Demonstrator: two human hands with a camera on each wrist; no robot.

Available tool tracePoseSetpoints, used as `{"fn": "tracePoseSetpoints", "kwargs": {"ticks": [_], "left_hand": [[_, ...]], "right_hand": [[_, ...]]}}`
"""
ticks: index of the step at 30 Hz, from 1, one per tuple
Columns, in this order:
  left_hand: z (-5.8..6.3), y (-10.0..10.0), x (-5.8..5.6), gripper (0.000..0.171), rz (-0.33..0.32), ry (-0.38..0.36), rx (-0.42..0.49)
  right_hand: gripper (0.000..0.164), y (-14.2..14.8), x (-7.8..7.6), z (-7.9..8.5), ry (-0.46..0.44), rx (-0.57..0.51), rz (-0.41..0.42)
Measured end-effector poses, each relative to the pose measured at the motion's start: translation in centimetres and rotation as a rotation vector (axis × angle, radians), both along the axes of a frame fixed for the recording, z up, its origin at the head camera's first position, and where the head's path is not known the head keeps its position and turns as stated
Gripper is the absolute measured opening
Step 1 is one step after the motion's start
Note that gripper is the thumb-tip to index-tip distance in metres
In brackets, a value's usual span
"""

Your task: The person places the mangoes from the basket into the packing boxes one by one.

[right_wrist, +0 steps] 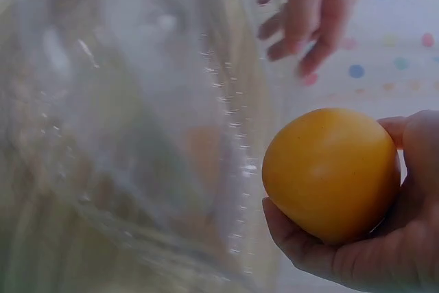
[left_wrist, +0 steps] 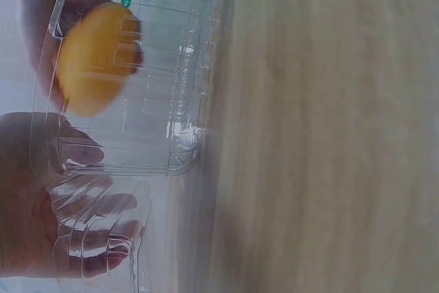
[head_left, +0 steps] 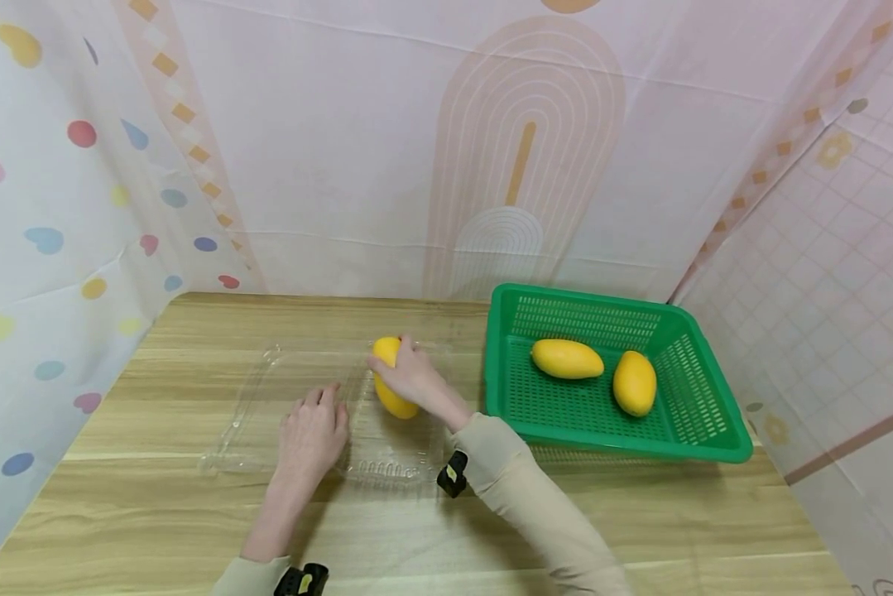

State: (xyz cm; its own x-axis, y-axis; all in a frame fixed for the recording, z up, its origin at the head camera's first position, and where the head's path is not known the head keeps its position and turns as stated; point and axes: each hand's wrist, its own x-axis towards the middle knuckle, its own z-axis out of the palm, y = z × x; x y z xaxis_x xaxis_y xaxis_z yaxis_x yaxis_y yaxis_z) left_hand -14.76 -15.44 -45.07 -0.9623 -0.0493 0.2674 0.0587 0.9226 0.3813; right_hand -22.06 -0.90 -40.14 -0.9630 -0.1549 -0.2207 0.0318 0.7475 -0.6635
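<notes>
A yellow mango [head_left: 397,404] is gripped in my right hand [head_left: 419,382], over the right half of an open clear plastic clamshell box [head_left: 390,469]. In the right wrist view, thumb and fingers wrap the sides of the mango [right_wrist: 330,173] while its rounded end stays exposed. My left hand [head_left: 314,434] rests at the box's middle fold, fingers loosely bent against the plastic. Through the clear wall in the left wrist view, the left hand's fingers [left_wrist: 110,207] show beside the fold. The other half of the box [head_left: 256,418] lies spread to the left.
A green plastic basket [head_left: 496,356] stands on the right of the wood-grain table [head_left: 141,513]. Inside it lie two more mangoes, one mango [head_left: 567,359] sideways and another mango [head_left: 635,384] near the right wall. A patterned cloth [head_left: 327,149] hangs behind the table.
</notes>
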Motion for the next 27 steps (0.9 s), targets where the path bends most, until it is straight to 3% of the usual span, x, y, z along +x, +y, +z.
{"fn": "tracePoseSetpoints", "kwargs": {"ticks": [7,16,20,27], "left_hand": [[0.0,0.0,0.0,0.036,0.003,0.011,-0.013],[0.0,-0.2,0.2,0.037,-0.007,0.013,-0.017],[-0.1,-0.3,0.1,0.038,-0.015,0.006,-0.016],[0.0,-0.3,0.1,0.038,-0.013,0.008,-0.013]], "right_hand": [[0.075,-0.5,-0.6,-1.3,-0.042,0.018,-0.005],[0.063,-0.5,-1.3,-1.5,-0.087,-0.095,0.038],[0.060,-0.3,-1.2,-1.3,-0.094,-0.058,0.059],[0.055,-0.1,-1.0,-0.6,-0.032,0.031,0.102]]}}
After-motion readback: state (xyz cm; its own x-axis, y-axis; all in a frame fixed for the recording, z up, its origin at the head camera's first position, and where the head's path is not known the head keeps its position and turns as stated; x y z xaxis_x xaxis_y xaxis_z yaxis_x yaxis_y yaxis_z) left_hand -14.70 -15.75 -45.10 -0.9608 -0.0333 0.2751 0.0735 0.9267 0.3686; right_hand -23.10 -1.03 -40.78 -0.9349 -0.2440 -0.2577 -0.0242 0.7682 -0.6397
